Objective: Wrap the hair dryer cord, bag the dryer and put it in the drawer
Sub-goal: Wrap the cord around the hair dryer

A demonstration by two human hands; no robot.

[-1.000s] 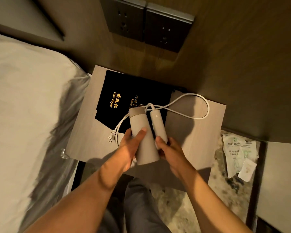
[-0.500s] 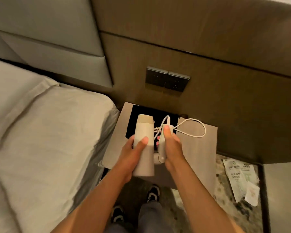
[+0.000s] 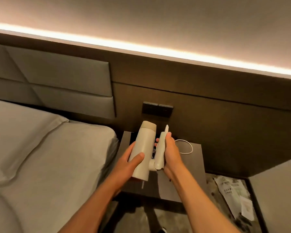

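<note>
A cream hair dryer [image 3: 144, 148] with its handle folded alongside the barrel is held in the air above the nightstand [image 3: 195, 165]. My left hand [image 3: 129, 163] grips the barrel from the left. My right hand [image 3: 170, 152] is closed around the folded handle, thumb near its top end. The white cord [image 3: 186, 147] loops down onto the nightstand top to the right of my hands. The black dryer bag [image 3: 133, 136] lies on the nightstand, mostly hidden behind the dryer. No drawer front is visible.
A bed [image 3: 49, 157] with grey bedding borders the nightstand on the left. A dark socket panel [image 3: 157, 109] sits on the wall behind. Plastic packets [image 3: 233, 194] lie on the floor at the right, beside a grey surface [image 3: 279, 190].
The view has tilted up and away from the nightstand, showing the wall and light strip. Both hands have lifted the dryer; my right hand now grips the handle higher up. The cord loop looks smaller.
</note>
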